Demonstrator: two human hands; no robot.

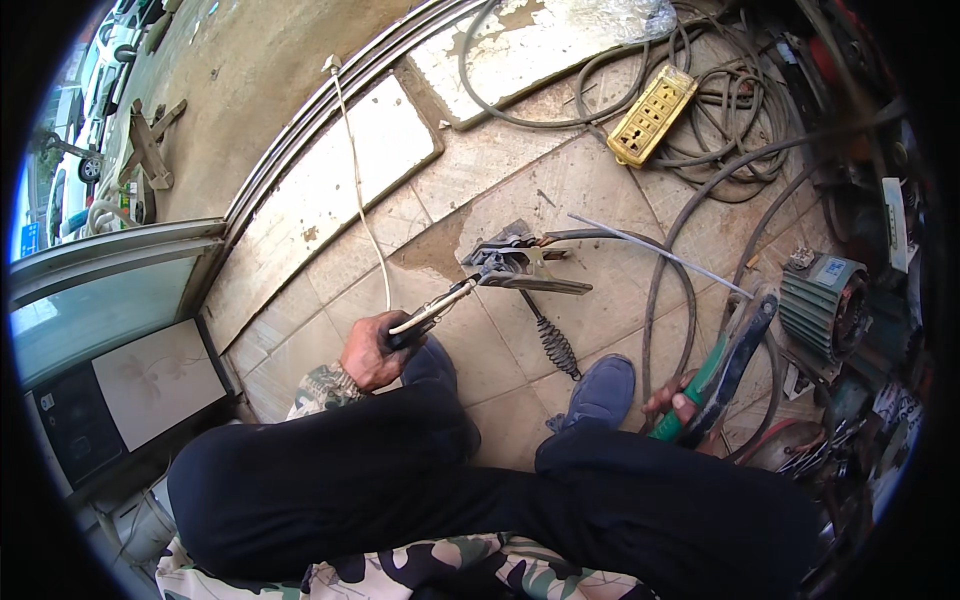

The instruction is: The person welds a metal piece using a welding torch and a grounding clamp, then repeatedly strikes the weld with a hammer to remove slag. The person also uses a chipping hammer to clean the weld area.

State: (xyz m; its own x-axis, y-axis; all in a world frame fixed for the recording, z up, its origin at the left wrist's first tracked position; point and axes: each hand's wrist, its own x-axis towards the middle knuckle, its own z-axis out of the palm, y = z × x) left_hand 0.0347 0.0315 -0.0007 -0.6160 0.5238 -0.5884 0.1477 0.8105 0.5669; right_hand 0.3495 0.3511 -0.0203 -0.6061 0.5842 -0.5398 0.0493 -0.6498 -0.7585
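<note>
My left hand (372, 352) is closed round a dark-handled tool (408, 330) whose pale shaft reaches toward a small metal assembly. A white cord (358, 190) runs down to that hand. My right hand (672, 402) grips a green and black welding electrode holder (715, 375). A thin grey welding rod (655, 248) sticks out of its jaws and slants toward the assembly, its tip apart from it. On the tiles lies the metal assembly (515, 262), with a dark cable's end beside it. A spring-handled chipping hammer (556, 347) lies partly under it.
A yellow power strip (652, 118) rests among coiled dark cables (740, 120). At right stand a green finned motor (822, 300) and cluttered metal parts. My shoes (600, 390) flank the work. A framed glass panel (105, 300) stands at left; pale boards (350, 165) lie along the sill.
</note>
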